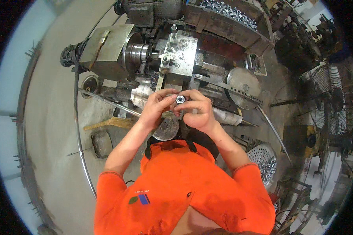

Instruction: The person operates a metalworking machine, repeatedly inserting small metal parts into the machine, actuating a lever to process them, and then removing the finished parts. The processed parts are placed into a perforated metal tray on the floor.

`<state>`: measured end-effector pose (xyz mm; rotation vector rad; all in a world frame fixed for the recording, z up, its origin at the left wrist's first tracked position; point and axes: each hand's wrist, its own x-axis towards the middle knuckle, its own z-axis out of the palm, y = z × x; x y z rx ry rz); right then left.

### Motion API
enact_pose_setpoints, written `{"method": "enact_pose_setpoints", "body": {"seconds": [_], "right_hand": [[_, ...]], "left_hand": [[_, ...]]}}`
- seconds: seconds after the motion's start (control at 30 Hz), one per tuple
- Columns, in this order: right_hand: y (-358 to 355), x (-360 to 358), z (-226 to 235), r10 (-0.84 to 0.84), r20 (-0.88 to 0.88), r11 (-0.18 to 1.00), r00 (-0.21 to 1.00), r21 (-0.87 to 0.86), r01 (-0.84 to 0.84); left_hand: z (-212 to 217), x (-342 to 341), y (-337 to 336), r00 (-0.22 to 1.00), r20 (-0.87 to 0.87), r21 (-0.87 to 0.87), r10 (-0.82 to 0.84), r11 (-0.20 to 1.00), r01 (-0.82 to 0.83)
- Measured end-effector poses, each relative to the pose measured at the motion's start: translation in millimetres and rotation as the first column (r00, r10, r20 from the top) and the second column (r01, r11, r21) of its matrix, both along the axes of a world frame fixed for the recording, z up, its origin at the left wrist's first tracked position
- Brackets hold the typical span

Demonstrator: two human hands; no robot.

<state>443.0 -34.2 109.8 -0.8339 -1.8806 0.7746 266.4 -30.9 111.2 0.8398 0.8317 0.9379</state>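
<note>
Grey concrete floor [51,117] spreads around a dark, oily metal lathe [176,58] in a cluttered workshop, seen from above the person's head. Both bare hands meet just in front of the lathe's carriage, over a round grey metal handwheel [166,129]. The left hand [155,107] and the right hand [198,111] pinch a small shiny steel hex nut [180,99] between their fingertips; each grip is closed lightly on the nut, thumbs and forefingers touching it from opposite sides, the other fingers curled. The nut sits between the two hands, held up off the machine, with its hole facing the camera. Behind the hands stands the lathe's silvery square tool post [180,53], and to its left the round steel chuck [135,53] beside a grey sheet-metal housing [106,45]. A long trough of bright small metal parts [227,11] lies along the machine's far side. Near the right elbow sits a perforated round metal basket of shiny pieces [264,160]. An upright cage fan [335,98] stands at the right. An orange short-sleeved shirt [176,184] fills the lower edge.
</note>
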Motion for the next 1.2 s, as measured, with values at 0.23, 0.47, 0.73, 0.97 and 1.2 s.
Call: {"method": "enact_pose_setpoints", "body": {"seconds": [0.23,0.47,0.73,0.97,1.2], "right_hand": [[4,7,-6,0.032,-0.042,0.996,0.999,-0.085,-0.035],[58,58,22,-0.108,0.203,0.988,0.973,0.133,0.081],[174,128,87,-0.737,0.240,0.637,0.632,0.557,0.533],[45,142,27,-0.522,0.265,0.846,0.811,0.281,0.453],[-184,293,-22,-0.738,0.557,0.324,0.381,-0.203,0.924]], "left_hand": [[-5,6,6,1.000,0.010,-0.051,-0.015,0.999,0.016],[-5,-42,8,0.961,-0.244,0.087,0.131,0.990,-0.113],[-22,-91,15,0.852,-0.399,0.258,0.340,0.933,-0.252],[-72,-121,24,-0.038,-0.922,0.372,0.386,0.907,0.198],[-92,-131,43,0.112,-0.955,0.293,0.274,0.930,0.221]]}}
